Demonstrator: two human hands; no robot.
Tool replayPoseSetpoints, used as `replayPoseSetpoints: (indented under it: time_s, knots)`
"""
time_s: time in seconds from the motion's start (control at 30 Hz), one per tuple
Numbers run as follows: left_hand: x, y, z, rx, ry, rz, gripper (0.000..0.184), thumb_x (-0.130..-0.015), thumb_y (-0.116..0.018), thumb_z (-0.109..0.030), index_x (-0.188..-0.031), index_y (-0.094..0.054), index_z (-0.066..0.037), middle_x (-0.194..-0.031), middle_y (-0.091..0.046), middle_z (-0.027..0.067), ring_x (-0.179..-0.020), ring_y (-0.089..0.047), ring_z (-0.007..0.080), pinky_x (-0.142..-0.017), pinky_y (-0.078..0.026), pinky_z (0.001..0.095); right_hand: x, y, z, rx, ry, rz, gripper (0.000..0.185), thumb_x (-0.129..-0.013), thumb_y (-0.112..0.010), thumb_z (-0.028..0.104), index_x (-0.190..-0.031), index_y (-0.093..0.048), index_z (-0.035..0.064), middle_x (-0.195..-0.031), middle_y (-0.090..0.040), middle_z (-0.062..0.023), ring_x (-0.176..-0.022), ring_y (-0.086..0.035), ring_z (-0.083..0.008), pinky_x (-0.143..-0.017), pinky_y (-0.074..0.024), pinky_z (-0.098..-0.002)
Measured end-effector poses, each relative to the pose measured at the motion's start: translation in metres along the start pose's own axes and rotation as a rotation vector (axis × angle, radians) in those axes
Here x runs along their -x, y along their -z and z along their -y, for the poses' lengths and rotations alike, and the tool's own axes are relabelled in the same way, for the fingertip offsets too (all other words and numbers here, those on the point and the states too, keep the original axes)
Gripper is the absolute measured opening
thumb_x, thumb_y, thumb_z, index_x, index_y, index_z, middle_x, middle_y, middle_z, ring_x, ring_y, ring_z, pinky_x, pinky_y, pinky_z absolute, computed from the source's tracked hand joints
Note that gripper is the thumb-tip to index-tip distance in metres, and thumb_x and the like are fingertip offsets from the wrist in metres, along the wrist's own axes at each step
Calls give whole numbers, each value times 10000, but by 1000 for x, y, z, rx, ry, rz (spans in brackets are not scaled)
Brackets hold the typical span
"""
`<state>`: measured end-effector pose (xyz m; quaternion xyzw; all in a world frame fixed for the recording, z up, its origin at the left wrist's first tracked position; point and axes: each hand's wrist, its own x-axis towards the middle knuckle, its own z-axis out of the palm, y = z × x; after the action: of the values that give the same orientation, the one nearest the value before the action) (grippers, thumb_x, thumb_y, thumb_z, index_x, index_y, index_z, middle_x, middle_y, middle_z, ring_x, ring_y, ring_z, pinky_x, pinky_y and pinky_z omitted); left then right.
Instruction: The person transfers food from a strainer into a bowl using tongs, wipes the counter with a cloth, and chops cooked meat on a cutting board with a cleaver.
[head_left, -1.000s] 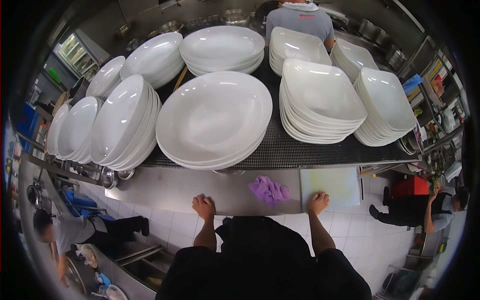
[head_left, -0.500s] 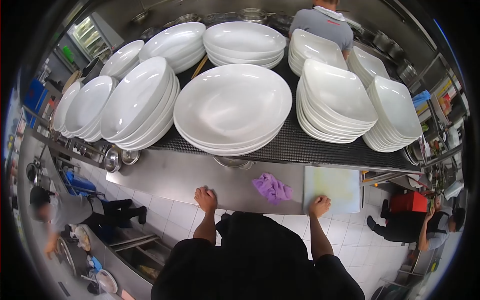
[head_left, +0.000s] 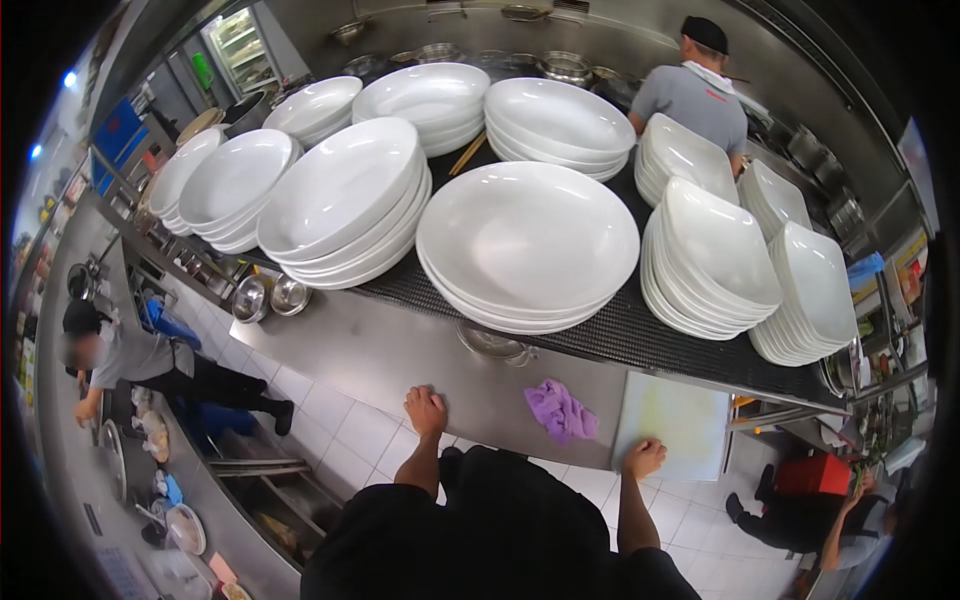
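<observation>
My left hand [head_left: 426, 411] rests on the near edge of the steel counter [head_left: 380, 345], its fingers bent; whether anything is under them is hidden. On the near left corner of the pale cutting board [head_left: 675, 415] lies my right hand [head_left: 645, 458], fingers curled in, their inside out of sight. A crumpled purple cloth [head_left: 562, 410] sits on the counter between the hands, nearer the right one and touched by neither.
Stacks of white round plates [head_left: 528, 245] and square plates [head_left: 715, 250] fill the shelf above the counter. Metal bowls [head_left: 290, 295] stand at left. One person [head_left: 695, 95] is behind the shelf, another [head_left: 150, 355] at left, a third [head_left: 800, 520] at right.
The view has tilted up and turned left, so the shelf and plates appear lower and further right. Both hands stay at the counter edge, and the cloth has not visibly been moved.
</observation>
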<state>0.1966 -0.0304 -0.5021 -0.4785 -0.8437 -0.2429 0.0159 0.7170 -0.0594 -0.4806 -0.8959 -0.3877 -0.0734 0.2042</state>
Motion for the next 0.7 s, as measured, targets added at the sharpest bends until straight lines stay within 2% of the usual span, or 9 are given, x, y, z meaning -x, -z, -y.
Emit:
replayPoseSetpoints:
  time_s: [0.23, 0.3, 0.47, 0.7]
  knots:
    - [0, 2, 2, 133, -90, -81, 183, -848, -562, -165, -1007, -601, -82, -1054, -570, 157, -1043, -539, 362, -917, -400, 499, -1, 7, 7, -12, -51, 2, 115, -882, -591, 178, -975, -605, 111, -1055, -560, -119, -1048, -532, -351, -863, -412, -508]
    - [0, 8, -3, 157, -106, -75, 187, -853, -545, -171, -992, -609, -64, -1050, -564, 166, -1049, -535, 391, -898, -401, 545, -2, 4, 5, -38, -59, -31, 114, -882, -593, 180, -971, -604, 109, -1051, -559, -120, -1041, -529, -350, -864, -409, -504]
    - [0, 1, 0, 10, -69, 3, 187, -855, -543, -173, -995, -577, -53, -1061, -551, 176, -1041, -533, 392, -879, -396, 551, 3, 15, 6, -86, -67, 18, 96, -880, -602, 172, -956, -599, 112, -1043, -558, -112, -1032, -526, -341, -861, -400, -500]
    - [-7, 6, 10, 70, -144, 98, 168, -871, -568, -167, -977, -561, -38, -1050, -565, 181, -1028, -552, 397, -860, -418, 555, 1, 17, 6, -123, -61, -18, 82, -880, -607, 149, -957, -603, 122, -1027, -562, -95, -1031, -531, -326, -855, -398, -490]
